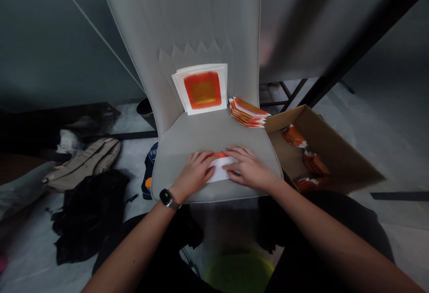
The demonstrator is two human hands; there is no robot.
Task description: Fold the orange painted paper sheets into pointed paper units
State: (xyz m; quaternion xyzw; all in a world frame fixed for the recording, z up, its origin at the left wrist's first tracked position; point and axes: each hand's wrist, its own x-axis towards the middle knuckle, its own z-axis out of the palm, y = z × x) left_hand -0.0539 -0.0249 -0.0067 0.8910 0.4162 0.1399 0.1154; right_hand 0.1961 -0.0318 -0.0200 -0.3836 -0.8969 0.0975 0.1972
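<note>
Head: left hand (195,171), right hand (250,168) on paper (220,171), long axis sideways.

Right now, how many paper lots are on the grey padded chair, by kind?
Stack of flat white square sheets with orange squares: 1
Pile of folded orange-and-white papers: 1
White-and-orange sheet under left hand and right hand: 1
Total: 3

Two hands (195,173) (250,168), one folded paper (221,171), one chair (214,133), one box (338,150), one backpack (87,159).
</note>
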